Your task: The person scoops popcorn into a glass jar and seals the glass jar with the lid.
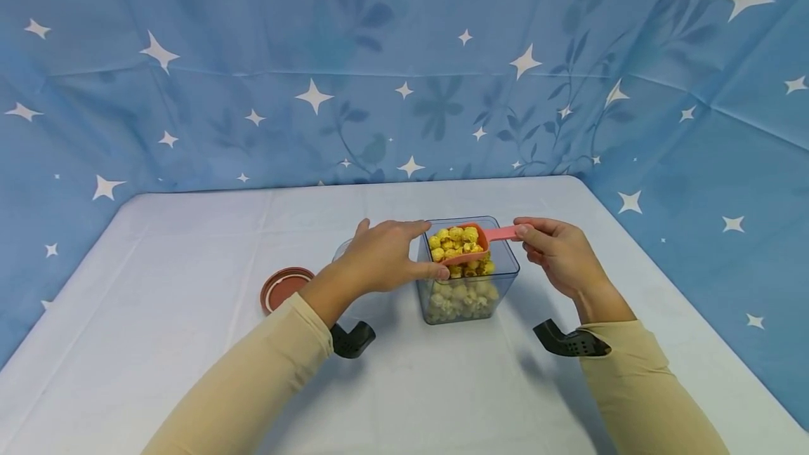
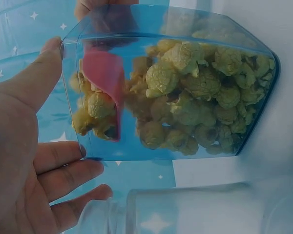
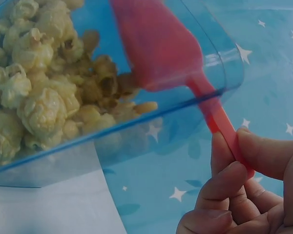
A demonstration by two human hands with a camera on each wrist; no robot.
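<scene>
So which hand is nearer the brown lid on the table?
Left. The left hand grips the popcorn box beside the lid; the right hand is beyond the box.

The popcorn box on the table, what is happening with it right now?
A person is scooping popcorn out of a clear blue container. The right hand pinches the handle of a pink scoop, which is full and sits at the container's rim. The left hand holds the container's side. A clear glass jar stands just to the left of it, with a brown lid lying on the white table.
</scene>
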